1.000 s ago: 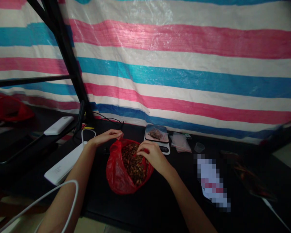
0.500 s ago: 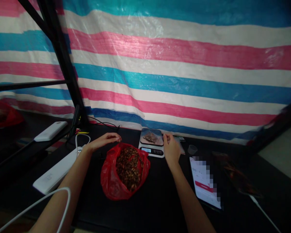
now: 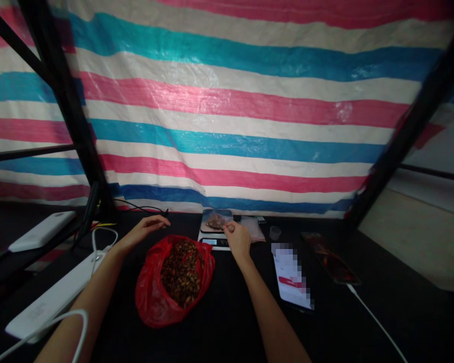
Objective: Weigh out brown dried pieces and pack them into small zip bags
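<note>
While my right hand (image 3: 237, 241) hovers at the near right corner of the digital scale (image 3: 214, 241), its fingers (image 3: 231, 228) are bunched narrow just beside the clear pouch (image 3: 216, 221) lying on the platform; I cannot tell whether a seed is pinched between them. That pouch has a small heap of brown seeds in it. My left hand (image 3: 142, 233) floats above the desk (image 3: 230, 322) behind the left rim of the red plastic bag (image 3: 151, 302), fingers loosely spread and holding nothing, apart from the bag.

The bag sits slumped open between my forearms, near the scale, and the seeds (image 3: 179, 272) fill its mouth. Just right of the scale lies a stack of empty clear pouches (image 3: 252, 229), then a small clear cup (image 3: 275, 232). Nearer me on the right are a phone (image 3: 292, 277) with a lit screen and a darker phone (image 3: 331, 257) with a white cable running from it. At my left lies a long white power bank (image 3: 53, 300), and a striped tarp (image 3: 227, 126) hangs behind the desk.
</note>
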The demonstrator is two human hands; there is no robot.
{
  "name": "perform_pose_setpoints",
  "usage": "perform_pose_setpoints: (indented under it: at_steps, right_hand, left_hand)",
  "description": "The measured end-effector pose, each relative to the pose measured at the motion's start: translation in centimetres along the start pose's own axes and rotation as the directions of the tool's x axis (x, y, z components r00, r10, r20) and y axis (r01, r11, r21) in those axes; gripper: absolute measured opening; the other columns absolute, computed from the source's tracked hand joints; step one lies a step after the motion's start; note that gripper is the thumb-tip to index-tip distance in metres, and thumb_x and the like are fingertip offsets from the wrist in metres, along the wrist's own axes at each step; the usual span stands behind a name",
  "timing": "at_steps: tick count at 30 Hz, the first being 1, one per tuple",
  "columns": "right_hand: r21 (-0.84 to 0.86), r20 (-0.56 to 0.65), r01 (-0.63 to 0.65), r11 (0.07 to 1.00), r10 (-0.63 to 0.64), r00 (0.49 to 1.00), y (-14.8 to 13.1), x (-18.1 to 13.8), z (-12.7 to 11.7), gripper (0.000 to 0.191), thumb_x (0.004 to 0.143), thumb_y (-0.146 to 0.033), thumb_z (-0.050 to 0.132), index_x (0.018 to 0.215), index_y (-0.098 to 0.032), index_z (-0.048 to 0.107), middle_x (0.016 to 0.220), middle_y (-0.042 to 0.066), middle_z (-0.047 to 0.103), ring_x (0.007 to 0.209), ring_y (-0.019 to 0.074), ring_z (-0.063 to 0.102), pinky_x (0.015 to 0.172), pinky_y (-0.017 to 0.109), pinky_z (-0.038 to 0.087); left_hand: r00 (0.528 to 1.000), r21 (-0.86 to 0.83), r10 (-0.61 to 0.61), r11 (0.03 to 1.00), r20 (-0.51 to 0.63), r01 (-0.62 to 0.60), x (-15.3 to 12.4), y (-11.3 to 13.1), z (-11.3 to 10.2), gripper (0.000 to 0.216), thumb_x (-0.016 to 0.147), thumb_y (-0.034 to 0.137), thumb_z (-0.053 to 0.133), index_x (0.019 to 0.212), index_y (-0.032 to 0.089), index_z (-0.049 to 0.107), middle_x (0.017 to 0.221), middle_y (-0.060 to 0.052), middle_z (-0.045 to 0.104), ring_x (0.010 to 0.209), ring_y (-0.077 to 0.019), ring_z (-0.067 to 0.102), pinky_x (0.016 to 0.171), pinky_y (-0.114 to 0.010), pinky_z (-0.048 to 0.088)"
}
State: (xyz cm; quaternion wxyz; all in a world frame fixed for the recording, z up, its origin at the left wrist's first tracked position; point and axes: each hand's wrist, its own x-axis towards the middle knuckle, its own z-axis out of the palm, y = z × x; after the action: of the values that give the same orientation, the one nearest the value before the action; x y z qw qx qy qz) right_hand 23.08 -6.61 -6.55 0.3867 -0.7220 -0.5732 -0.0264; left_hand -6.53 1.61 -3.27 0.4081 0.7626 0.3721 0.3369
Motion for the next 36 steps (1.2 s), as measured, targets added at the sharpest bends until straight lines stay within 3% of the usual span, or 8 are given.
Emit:
perform_pose_setpoints:
  at_steps: [5, 9, 14, 19, 22, 26, 32, 36]
  right_hand:
    - [0.07, -0.124, 0.214, 0.974, -0.205, 0.971, -1.0, -0.1, -1.2, 0.022, 0.087, -0.026, 0.037, 0.091, -0.021, 0.059, 0.089, 0.004, 0.059, 0.069, 0.0144, 0.058, 0.057, 0.022, 0.039]
    - [0.079, -0.046, 0.329, 0.941, -0.326, 0.944, -2.6, -0.5, -2.2, 0.023, 0.088, -0.023, 0.035, 0.092, -0.024, 0.058, 0.096, 0.004, 0.054, 0.068, 0.0136, 0.058, 0.055, 0.022, 0.039]
    - [0.195, -0.033, 0.383, 0.903, -0.384, 0.923, -3.7, -1.1, -2.4, 0.023, 0.088, -0.019, 0.034, 0.091, -0.024, 0.056, 0.097, 0.003, 0.056, 0.076, 0.0153, 0.059, 0.065, 0.024, 0.043]
    - [0.372, -0.081, 0.322, 0.871, -0.315, 0.946, -3.8, -1.3, -1.7, 0.02, 0.085, -0.019, 0.039, 0.085, -0.023, 0.059, 0.086, 0.002, 0.061, 0.078, 0.0164, 0.059, 0.069, 0.026, 0.044]
    - [0.534, -0.091, 0.207, 0.82, -0.187, 0.978, -3.6, -1.0, -0.7, 0.021, 0.081, -0.022, 0.045, 0.097, -0.021, 0.058, 0.082, 0.003, 0.064, 0.071, 0.0163, 0.061, 0.06, 0.024, 0.046]
    - [0.69, -0.058, 0.068, 0.72, -0.038, 0.998, -3.2, -0.4, 0.3, 0.032, 0.075, -0.026, 0.053, 0.105, -0.018, 0.054, 0.071, 0.002, 0.065, 0.064, 0.0168, 0.062, 0.055, 0.024, 0.046]
    - [0.763, -0.045, 0.03, 0.646, 0.006, 0.999, -3.4, -0.3, 0.4, 0.026, 0.067, -0.025, 0.062, 0.087, -0.02, 0.047, 0.06, -0.004, 0.061, 0.056, 0.0128, 0.057, 0.053, 0.021, 0.04]
    - [0.871, -0.033, 0.025, 0.49, 0.008, 0.999, -3.9, -0.4, 0.6, 0.034, 0.064, -0.026, 0.066, 0.08, -0.023, 0.036, 0.056, -0.009, 0.053, 0.051, 0.0097, 0.051, 0.051, 0.019, 0.037]
  left_hand:
    - [0.985, 0.099, 0.17, 0.981, -0.038, -0.165, 0.6, 1.9, 1.4, 0.032, 0.075, 0.046, 0.052, 0.068, 0.018, 0.065, 0.086, -0.006, 0.062, 0.09, -0.0224, 0.054, 0.087, -0.034, 0.038]
    - [0.948, 0.231, 0.292, 0.938, -0.127, -0.258, 0.8, 4.5, 5.4, 0.026, 0.079, 0.041, 0.049, 0.088, 0.022, 0.065, 0.101, -0.006, 0.059, 0.1, -0.022, 0.051, 0.091, -0.035, 0.037]
    - [0.981, 0.228, 0.181, 0.96, -0.073, -0.161, 2.2, 5.3, 9.8, 0.048, 0.067, 0.044, 0.063, 0.107, 0.02, 0.06, 0.103, -0.008, 0.062, 0.088, -0.0234, 0.057, 0.08, -0.035, 0.044]
    - [0.988, -0.079, 0.073, 0.993, -0.134, -0.084, 2.8, 3.5, 9.7, 0.047, 0.063, 0.044, 0.066, 0.098, 0.013, 0.064, 0.079, -0.007, 0.069, 0.075, -0.0221, 0.062, 0.073, -0.033, 0.046]
    - [0.983, -0.165, 0.001, 0.986, -0.184, -0.031, 2.4, 2.6, 9.5, 0.038, 0.058, 0.047, 0.068, 0.075, 0.013, 0.068, 0.067, -0.006, 0.068, 0.065, -0.0207, 0.061, 0.065, -0.03, 0.046]
    - [0.955, -0.161, 0.003, 0.986, -0.298, -0.053, 2.4, 1.9, 9.9, 0.033, 0.06, 0.044, 0.066, 0.067, 0.012, 0.067, 0.066, -0.007, 0.068, 0.062, -0.0192, 0.06, 0.061, -0.027, 0.045]
    - [0.924, -0.033, -0.007, 0.999, -0.383, -0.006, 1.7, 2.8, 9.9, 0.028, 0.068, 0.042, 0.058, 0.071, 0.016, 0.069, 0.073, -0.004, 0.069, 0.07, -0.0195, 0.061, 0.067, -0.025, 0.043]
    - [0.879, 0.104, -0.021, 0.991, -0.476, 0.079, 0.6, 4.4, 10.2, 0.026, 0.073, 0.041, 0.053, 0.077, 0.021, 0.069, 0.079, -0.002, 0.069, 0.075, -0.0199, 0.061, 0.067, -0.025, 0.04]
